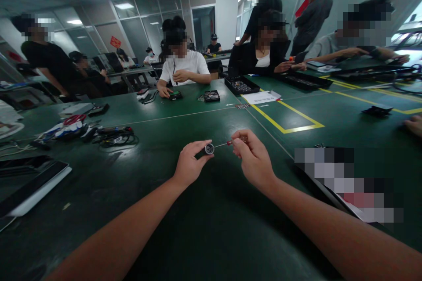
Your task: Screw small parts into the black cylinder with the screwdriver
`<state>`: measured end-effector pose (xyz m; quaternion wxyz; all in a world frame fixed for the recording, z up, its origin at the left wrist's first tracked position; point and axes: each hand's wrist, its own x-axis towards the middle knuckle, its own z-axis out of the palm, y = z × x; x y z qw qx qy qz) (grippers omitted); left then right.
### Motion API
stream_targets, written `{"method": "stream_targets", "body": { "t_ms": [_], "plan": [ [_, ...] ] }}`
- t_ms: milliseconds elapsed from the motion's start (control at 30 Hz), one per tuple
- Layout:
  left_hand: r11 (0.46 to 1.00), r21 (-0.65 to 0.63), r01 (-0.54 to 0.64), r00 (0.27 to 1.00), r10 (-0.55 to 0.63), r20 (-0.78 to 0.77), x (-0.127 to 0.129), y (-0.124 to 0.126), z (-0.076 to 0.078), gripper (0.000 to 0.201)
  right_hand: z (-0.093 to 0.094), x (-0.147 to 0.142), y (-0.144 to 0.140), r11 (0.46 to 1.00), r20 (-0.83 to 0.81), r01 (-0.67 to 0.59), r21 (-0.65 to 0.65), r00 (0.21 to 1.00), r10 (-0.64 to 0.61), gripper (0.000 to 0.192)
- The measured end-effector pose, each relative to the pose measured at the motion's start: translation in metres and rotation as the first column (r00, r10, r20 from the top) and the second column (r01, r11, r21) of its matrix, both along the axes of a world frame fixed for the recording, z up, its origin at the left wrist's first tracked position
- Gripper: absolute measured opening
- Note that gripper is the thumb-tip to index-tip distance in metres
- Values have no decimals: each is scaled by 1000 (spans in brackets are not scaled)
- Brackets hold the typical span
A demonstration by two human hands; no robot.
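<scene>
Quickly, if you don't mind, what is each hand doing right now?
Left hand: closed on a small round part.
Right hand: closed on a small screwdriver.

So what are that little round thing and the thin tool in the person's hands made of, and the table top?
The small round part in the left hand looks like metal: a shiny silvery rim around a dark centre. The thin tool in the right hand seems to have a bright steel shaft and a red, probably plastic collar. The table looks covered in a dark green, slightly glossy mat, likely rubber or vinyl, reflecting the ceiling lights.
</scene>
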<state>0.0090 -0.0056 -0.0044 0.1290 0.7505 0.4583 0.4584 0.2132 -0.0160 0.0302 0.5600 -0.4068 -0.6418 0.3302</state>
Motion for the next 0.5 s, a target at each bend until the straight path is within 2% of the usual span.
{"method": "stream_targets", "body": {
  "t_ms": [200,367,500],
  "plan": [
    [1000,-9,13,1000,-13,5,-1,2,-4,43,4,-1,-1,989,123,132,66,983,-140,39],
    [999,-37,11,1000,-10,20,-2,2,-4,43,5,0,-1,982,184,155,112,967,-174,31],
    [999,-52,11,1000,-10,25,-1,1,-3,43,1,1,0,986,180,142,92,971,-157,27]
  ]
}}
